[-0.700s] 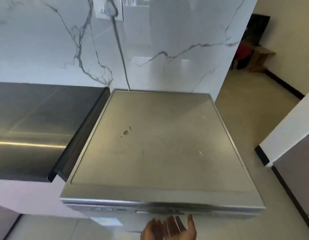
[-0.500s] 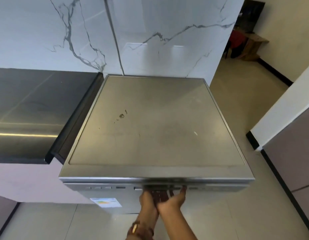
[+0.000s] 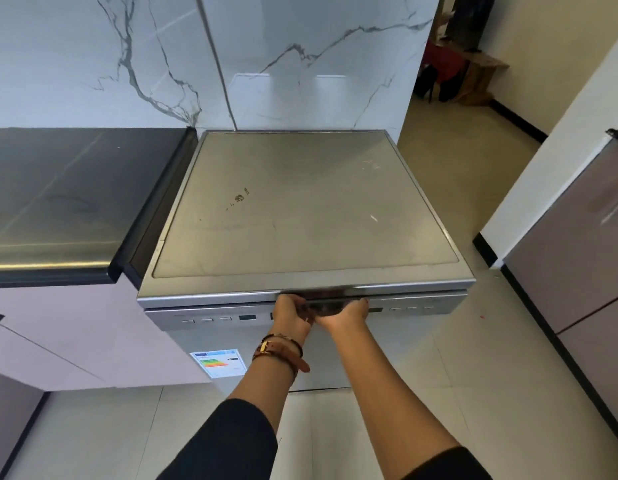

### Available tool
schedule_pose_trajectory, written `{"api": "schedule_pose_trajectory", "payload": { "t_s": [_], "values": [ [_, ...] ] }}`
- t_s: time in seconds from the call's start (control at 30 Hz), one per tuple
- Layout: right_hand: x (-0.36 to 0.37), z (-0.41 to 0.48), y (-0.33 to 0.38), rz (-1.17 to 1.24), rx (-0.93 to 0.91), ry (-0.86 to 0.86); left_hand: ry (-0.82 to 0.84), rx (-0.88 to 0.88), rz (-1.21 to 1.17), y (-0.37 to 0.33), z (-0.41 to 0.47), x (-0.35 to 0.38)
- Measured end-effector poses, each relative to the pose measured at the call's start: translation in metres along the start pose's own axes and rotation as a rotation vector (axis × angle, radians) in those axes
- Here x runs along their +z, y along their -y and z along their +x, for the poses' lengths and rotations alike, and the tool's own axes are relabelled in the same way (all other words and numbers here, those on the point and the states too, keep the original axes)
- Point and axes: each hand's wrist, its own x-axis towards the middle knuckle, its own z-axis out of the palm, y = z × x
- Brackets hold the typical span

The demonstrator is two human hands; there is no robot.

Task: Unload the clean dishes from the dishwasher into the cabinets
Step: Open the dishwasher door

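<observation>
A freestanding silver dishwasher [image 3: 300, 209] stands against the marble wall, its flat top bare and its door closed. Both my hands are at the recessed door handle [image 3: 326, 308] in the middle of the control strip. My left hand [image 3: 291, 315], with a brown strap and bead bracelets on the wrist, grips the handle's left part. My right hand [image 3: 345, 315] hooks its fingers up into the handle beside it. The fingertips of both are hidden inside the recess. No dishes are visible.
A dark countertop [image 3: 58, 202] over pale pink cabinets [image 3: 68, 334] adjoins the dishwasher on the left. A tall brown-fronted unit [image 3: 584, 258] stands at the right across a strip of tiled floor [image 3: 474, 358]. An energy label [image 3: 220, 362] is stuck on the dishwasher door.
My hands rose from below the dishwasher front into the handle recess and took hold of it. The view has tilted down and pulled back, showing my forearms.
</observation>
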Motion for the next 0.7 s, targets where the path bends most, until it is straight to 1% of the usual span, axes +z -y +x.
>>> {"api": "schedule_pose_trajectory", "payload": {
  "t_s": [0.07, 0.2, 0.37, 0.47, 0.6, 0.7],
  "values": [
    [-0.003, 0.003, 0.0, 0.012, -0.023, 0.023, 0.05, 0.006, -0.035, 0.0, -0.002, 0.002],
    [-0.01, 0.011, -0.002, 0.023, -0.062, 0.047, 0.082, 0.023, -0.088, 0.007, -0.002, -0.005],
    [-0.026, 0.013, -0.003, 0.0, -0.076, 0.096, 0.18, 0.066, -0.08, 0.017, -0.008, -0.016],
    [-0.04, 0.0, -0.009, -0.033, -0.11, 0.056, 0.212, 0.102, -0.091, 0.031, -0.007, -0.029],
    [-0.075, -0.026, -0.029, -0.089, -0.15, 0.006, 0.154, 0.085, -0.159, 0.066, -0.02, -0.064],
    [-0.102, -0.067, -0.04, -0.111, -0.13, -0.062, 0.095, 0.035, -0.194, 0.095, -0.04, -0.093]
  ]
}}
